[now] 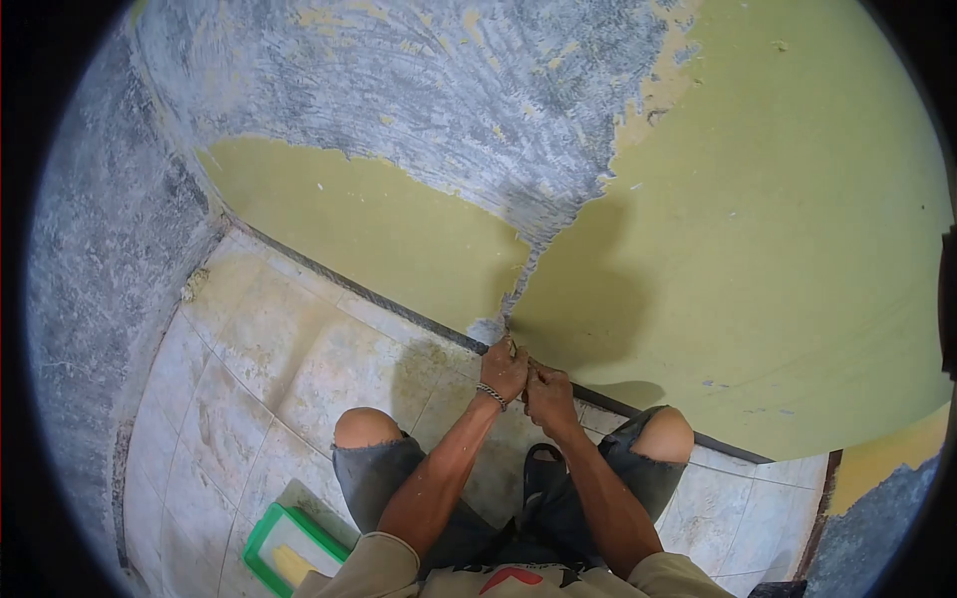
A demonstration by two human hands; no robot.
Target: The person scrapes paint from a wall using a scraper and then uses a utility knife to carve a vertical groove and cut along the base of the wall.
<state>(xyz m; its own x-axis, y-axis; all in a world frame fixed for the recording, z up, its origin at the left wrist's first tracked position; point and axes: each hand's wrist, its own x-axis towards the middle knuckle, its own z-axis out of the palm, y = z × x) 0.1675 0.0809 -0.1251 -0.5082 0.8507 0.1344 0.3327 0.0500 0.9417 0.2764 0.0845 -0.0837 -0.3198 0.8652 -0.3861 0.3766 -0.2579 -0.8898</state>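
Low on the green painted wall [778, 219], my left hand [504, 369] is closed, with a bracelet on its wrist. Right beside it my right hand [548, 395] is closed too, the two nearly touching. A short dark tip shows just above my left hand, against the wall; whatever the fingers grip is mostly hidden by them. From there a narrow strip of bared grey plaster [526, 267] runs upward through the paint. It widens into a large scraped grey area [449, 90] with ragged paint edges.
My bent knees, in torn dark jeans, stand either side of my arms over a dusty tiled floor [234, 409]. A green-rimmed tray [261, 566] with something pale yellow in it lies at lower left. A rough grey wall [90, 289] rises at the left.
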